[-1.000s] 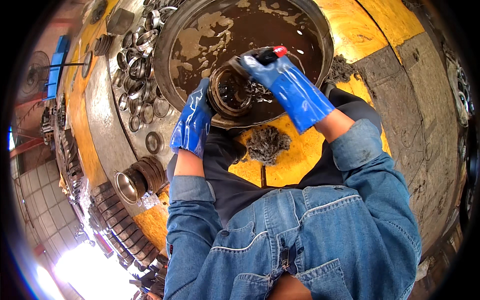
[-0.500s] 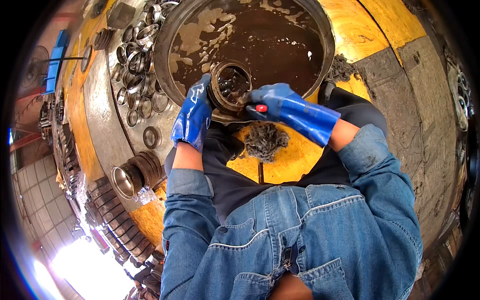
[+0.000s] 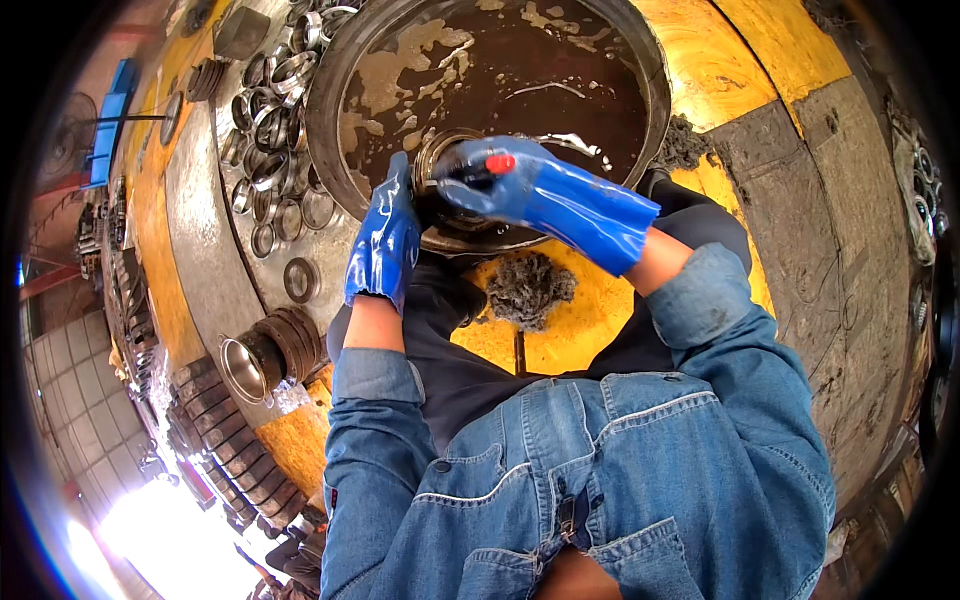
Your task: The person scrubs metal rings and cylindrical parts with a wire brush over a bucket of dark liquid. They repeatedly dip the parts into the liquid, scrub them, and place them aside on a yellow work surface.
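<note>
My left hand point(image 3: 388, 230), in a wet blue rubber glove, grips the left side of a dark, oily metal ring point(image 3: 432, 152) held at the near side of a round basin point(image 3: 330, 150) of murky brown liquid. My right hand point(image 3: 490, 180), gloved alike, is closed on a dark tool with a red end point(image 3: 500, 163). Its kind is hidden by the fingers. The right hand lies over the ring and covers most of its opening. Below the basin, between my legs, sits a grey clump of metal shavings point(image 3: 530, 288).
Several loose metal rings point(image 3: 270, 130) are piled left of the basin, with a single ring point(image 3: 301, 280) nearer me. A row of larger rings point(image 3: 285, 340) lies beside my left knee. More dark shavings point(image 3: 683, 142) rest by the basin's right rim, near grey matting point(image 3: 780, 180).
My right hand has moved left and slightly up, from the ring's right edge to across its opening, with the red-ended tool. My left hand stays on the ring; fresh ripples show on the liquid.
</note>
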Demonstrator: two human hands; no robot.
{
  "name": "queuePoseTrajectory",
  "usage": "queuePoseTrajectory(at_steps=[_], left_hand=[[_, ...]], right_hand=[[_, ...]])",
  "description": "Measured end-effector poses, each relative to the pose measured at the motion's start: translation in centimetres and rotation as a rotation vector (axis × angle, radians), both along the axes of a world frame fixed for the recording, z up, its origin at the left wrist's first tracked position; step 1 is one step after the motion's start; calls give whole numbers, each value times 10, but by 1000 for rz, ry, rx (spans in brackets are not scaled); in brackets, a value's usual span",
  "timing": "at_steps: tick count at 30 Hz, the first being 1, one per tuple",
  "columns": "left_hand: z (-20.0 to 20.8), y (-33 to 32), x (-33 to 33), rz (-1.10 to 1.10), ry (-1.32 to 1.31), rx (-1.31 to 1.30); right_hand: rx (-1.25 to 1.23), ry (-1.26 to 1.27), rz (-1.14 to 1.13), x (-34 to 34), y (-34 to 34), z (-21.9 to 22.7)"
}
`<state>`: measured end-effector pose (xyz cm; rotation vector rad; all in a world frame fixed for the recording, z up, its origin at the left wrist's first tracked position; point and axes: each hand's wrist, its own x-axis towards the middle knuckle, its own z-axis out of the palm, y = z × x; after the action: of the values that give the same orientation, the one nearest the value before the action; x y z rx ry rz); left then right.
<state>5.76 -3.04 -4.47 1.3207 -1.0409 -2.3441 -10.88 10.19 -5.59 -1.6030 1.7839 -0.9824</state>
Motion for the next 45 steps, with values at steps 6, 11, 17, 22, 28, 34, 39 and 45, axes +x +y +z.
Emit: queuePoseTrajectory(at_steps=[6,11,17,22,28,34,39,45], left_hand=[[-67,-32,26,-191,-72,-395],[-68,-40,24,-183,16,-245],[-13,-7,10,-394,-213,-679],[-5,2,-1,-47,-83,-249],[-21,-9,13,-217,-20,-384],[-19,-8,6,-50,-5,-147],[-54,-28,40,-458,-145,-1034],[-14,4,11,-86,-79,-228]], right_hand=[[209,-242,-518,-23,-34,3],[568,-250,-582,-51,-13,-6],[437,-340,-540,-37,5,43],[240,-298,-337,1,-16,18],[51,-91,-150,27,42,-11],[180,298,-232,-11,46,-24],[80,-382,-408,-28,-5,3],[361,-398,-524,-43,-15,-6]])
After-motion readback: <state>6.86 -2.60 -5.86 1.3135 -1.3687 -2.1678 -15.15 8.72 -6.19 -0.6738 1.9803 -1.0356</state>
